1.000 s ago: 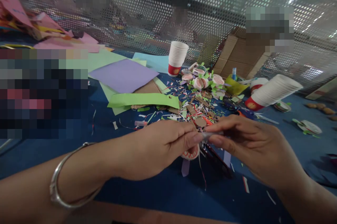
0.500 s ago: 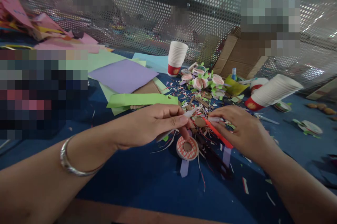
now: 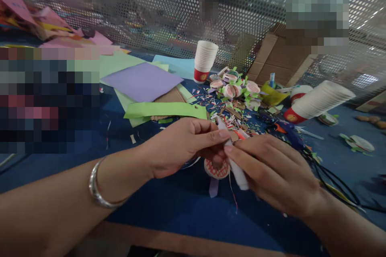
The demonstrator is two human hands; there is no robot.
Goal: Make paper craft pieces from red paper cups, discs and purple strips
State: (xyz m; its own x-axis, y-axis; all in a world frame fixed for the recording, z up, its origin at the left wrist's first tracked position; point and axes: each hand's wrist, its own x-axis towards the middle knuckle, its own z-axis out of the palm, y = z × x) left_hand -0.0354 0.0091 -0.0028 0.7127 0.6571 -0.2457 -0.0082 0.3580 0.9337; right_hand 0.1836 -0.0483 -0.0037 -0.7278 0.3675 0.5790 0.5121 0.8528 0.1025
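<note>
1. The white tube [image 3: 239, 176] is between the two hands. Its long side slants: the far end points up and to the left, and the near end points down and to the right.
2. The left hand [image 3: 181, 144] is almost closed, with its thumb and a finger pinching the tube's far part.
3. The right hand [image 3: 274, 172] is bent around the tube's near part, with its fingertips close to the left thumb.
4. So the tube lies just right of the left hand and just left of the right hand, touching both.
5. The round disc [image 3: 214, 171] with red lines is under the left fingers, and the left hand is nearer to it. I cannot tell if they touch it.
6. A purple tab [image 3: 213, 189] sticks out from the disc toward the person, on the blue counter [image 3: 169, 212].
7. Past the hands are a green strip [image 3: 165, 110] and paper scraps [image 3: 230, 113].
</note>
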